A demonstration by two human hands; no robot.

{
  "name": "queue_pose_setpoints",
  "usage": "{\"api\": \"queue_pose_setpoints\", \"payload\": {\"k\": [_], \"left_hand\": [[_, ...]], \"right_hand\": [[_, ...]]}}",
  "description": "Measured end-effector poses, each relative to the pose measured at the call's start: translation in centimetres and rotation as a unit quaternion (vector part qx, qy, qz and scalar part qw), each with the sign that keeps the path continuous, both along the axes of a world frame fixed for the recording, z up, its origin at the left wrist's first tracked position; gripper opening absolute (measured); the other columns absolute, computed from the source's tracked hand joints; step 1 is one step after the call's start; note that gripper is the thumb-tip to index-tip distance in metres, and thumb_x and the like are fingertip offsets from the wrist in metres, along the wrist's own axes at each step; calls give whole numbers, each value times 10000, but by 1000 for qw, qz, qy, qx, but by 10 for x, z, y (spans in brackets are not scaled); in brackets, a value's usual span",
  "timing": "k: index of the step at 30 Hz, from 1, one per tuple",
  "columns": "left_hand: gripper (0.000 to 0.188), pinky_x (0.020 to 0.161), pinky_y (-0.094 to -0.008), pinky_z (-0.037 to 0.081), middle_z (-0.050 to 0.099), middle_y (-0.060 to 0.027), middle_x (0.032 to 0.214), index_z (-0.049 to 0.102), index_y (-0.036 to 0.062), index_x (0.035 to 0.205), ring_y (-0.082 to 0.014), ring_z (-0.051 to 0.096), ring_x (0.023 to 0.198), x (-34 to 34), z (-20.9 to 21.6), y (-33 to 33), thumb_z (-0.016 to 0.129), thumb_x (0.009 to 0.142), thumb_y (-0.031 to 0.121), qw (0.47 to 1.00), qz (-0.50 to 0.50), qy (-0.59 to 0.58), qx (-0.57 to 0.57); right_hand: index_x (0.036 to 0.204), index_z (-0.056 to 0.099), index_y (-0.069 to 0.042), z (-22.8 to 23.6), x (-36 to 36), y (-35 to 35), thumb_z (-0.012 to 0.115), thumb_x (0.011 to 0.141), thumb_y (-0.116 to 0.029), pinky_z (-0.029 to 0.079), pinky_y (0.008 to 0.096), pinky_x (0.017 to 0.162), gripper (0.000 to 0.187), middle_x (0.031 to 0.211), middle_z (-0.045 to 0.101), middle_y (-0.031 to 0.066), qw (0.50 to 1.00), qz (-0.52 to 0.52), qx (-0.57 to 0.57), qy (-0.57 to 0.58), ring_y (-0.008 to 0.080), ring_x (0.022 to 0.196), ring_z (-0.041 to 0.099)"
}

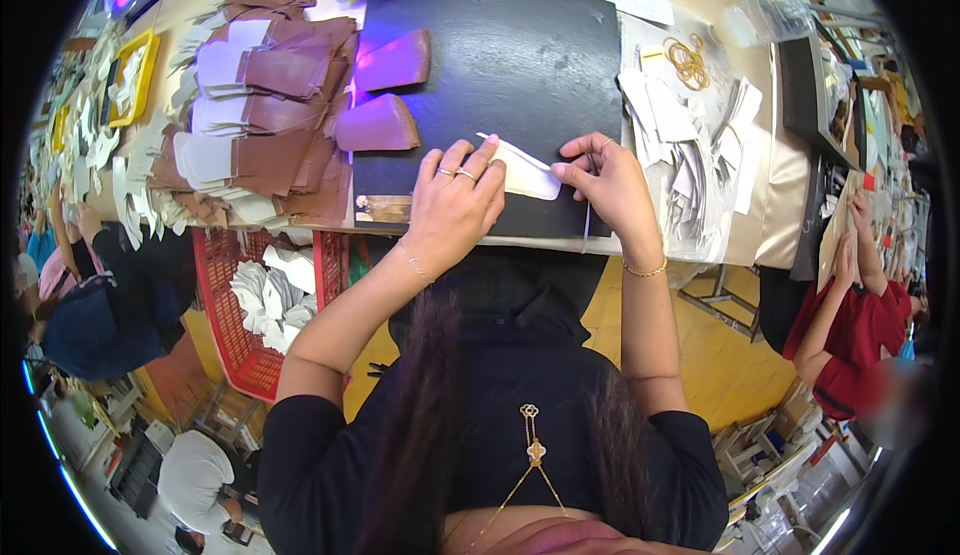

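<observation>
The left hand (455, 195) is pressing its fingers onto the left part of a flat, tapered white piece (532, 177), which is lying near the near edge of a black rectangular mat (500, 65) on the beige worktop (778, 195). The right hand (585, 167) is touching the piece's right end with its thumb; whether it is pinching, I cannot tell. The hands are working apart, the piece spanning the space between them.

Two brown tapered pieces (378, 123) are lying along the mat's left edge. Beyond that edge, overlapping stacks of brown and white pieces (290, 65) are covering the worktop's left part. Past the mat's right edge, tan rubber bands (688, 63) are lying beyond loose white strips (690, 145). Below the worktop's near edge, toward its left corner, a red slatted plastic basket (225, 295) is holding crumpled white pieces (265, 300).
</observation>
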State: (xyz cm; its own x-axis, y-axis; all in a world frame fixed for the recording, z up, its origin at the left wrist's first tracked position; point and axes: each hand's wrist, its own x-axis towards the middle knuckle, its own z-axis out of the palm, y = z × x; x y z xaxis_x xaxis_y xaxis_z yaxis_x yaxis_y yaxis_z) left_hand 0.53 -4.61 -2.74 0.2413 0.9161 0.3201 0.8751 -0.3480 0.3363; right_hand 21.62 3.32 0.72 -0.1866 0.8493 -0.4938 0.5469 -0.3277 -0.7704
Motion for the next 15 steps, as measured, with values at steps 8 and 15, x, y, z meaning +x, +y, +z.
{"api": "queue_pose_setpoints", "payload": {"k": [8,15], "left_hand": [[397,964,-446,424,659,-87,1257,661,64,1204,-278,563,1115,3,3,4,726,823,156,1000,1,25,-3],[481,955,-450,429,659,-92,1253,656,116,1300,-280,557,1107,3,6,5,717,827,172,998,-7,58,-10]], "right_hand": [[946,668,16,0,1,-9,817,801,-121,512,305,609,249,718,656,77,998,0,49,-45,150,628,634],[899,654,2,4,-1,-7,811,785,-137,521,347,661,239,741,680,124,995,16,59,-80,236,683,679]]}}
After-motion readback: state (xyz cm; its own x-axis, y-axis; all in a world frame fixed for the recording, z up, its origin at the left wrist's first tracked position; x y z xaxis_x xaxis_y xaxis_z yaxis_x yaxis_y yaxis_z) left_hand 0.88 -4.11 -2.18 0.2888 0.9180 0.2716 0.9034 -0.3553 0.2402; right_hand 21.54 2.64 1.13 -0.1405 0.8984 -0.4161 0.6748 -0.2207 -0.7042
